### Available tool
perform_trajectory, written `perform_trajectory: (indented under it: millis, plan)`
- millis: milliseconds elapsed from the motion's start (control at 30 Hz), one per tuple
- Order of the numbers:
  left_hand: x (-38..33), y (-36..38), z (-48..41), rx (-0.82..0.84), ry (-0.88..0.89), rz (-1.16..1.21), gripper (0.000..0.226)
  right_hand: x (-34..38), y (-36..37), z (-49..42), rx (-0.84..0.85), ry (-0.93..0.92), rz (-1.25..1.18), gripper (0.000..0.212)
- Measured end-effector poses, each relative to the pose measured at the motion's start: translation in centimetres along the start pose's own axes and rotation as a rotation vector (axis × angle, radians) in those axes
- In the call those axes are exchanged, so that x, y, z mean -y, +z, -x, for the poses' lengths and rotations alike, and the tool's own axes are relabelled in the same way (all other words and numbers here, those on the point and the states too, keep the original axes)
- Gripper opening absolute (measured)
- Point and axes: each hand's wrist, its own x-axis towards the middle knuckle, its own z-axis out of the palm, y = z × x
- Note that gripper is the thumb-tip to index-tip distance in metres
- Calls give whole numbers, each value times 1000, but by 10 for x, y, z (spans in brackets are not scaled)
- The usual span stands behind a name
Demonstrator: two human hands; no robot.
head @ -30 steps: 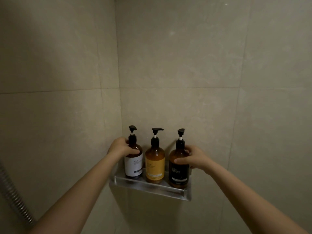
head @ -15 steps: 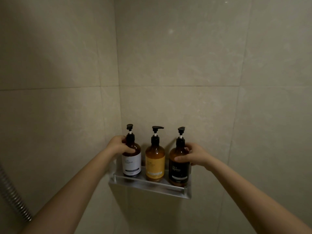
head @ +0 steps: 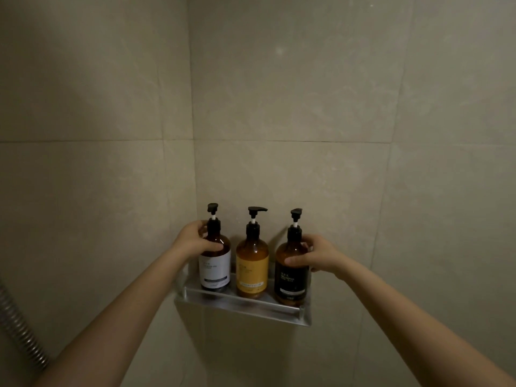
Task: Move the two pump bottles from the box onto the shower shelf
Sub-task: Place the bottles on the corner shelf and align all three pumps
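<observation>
At far left we see a ribbed shower hose [head: 19, 328]. Our left hand [head: 192, 243] wraps the shoulder of the white-label bottle [head: 215, 263], thumb across its front. The yellow-label bottle [head: 252, 268] stands untouched between. Our right hand [head: 315, 256] clasps the black-label bottle [head: 291, 277]. All three stand upright on the shower shelf [head: 245, 305].

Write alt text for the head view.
Two bare hands grip the outer pump bottles on a metal shower shelf: left hand on the white-labelled bottle, right hand on the black-labelled bottle. A yellow-labelled bottle stands between them.
</observation>
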Motion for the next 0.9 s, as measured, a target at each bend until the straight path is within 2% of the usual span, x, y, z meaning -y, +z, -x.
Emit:
perform_trajectory:
  millis: [67, 167, 200, 267, 333, 400, 467, 600, 767, 900]
  plan:
    - [-2, 4, 12, -145, 55, 95, 79, 0, -1, 0, 13, 11, 19, 67]
    - [-8, 20, 44, -566, 214, 335, 44, 5, -10, 1, -12, 67, -3, 84]
    - [-11, 29, 55, -633, 281, 374, 34, 7, -14, 0, -73, 68, -14, 86]
    - [-17, 50, 71, -567, 368, 290, 26, 17, -24, -1, -251, 29, -36, 81]
    - [-24, 71, 77, -379, 401, 130, 22, 30, -34, -1, -397, -16, -19, 75]
    - [-31, 88, 75, -231, 420, 38, 22, 46, -39, -2, -446, -42, 56, 72]
    - [-40, 99, 71, -137, 412, -8, 30, 62, -40, -2, -425, -41, 206, 72]
    - [-53, 113, 59, -55, 380, -205, 52, 81, -42, -4, -390, 19, 378, 48]
    - [-53, 115, 54, 8, 374, -318, 36, 85, -41, -8, -310, 13, 376, 32]
    - [-52, 115, 54, 13, 376, -323, 33, 91, -39, -7, -145, -34, 308, 27]
